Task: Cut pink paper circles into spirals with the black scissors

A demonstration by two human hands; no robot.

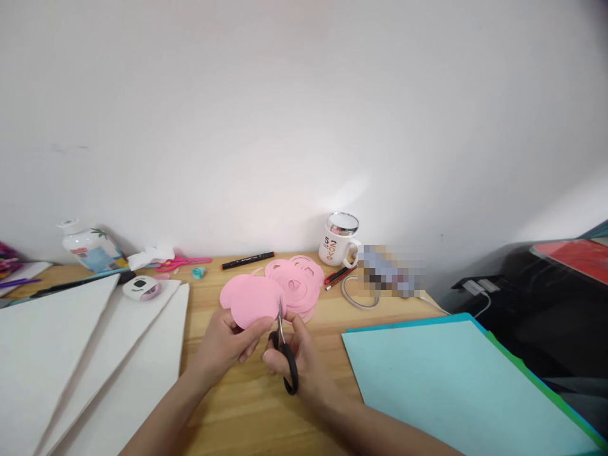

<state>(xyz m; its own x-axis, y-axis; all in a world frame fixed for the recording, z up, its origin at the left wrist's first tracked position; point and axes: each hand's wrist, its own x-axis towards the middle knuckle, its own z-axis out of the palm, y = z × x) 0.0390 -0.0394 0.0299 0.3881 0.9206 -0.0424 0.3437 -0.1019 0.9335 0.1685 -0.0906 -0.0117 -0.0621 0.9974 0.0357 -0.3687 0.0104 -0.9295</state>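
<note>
My left hand (237,339) pinches the lower edge of a pink paper cutout (251,297) with rounded lobes, held above the wooden desk. In my right hand (304,361) is a pair of scissors (288,361) with black handles, the fingers wrapped round them. The scissor blades point up and away and lie at the right edge of the pink paper; how far apart they are is hard to make out. Just behind the paper lies a pile of pink paper cutouts (304,285), some with holes and curved slits.
Large white sheets (52,354) lie on the left with a white correction-tape-like dispenser (141,288) on top. Light blue sheets (441,373) cover the right. Along the wall are a bottle (92,247), pink scissors (183,262), a black marker (247,260), a mug (338,244) and a looped cable (356,303).
</note>
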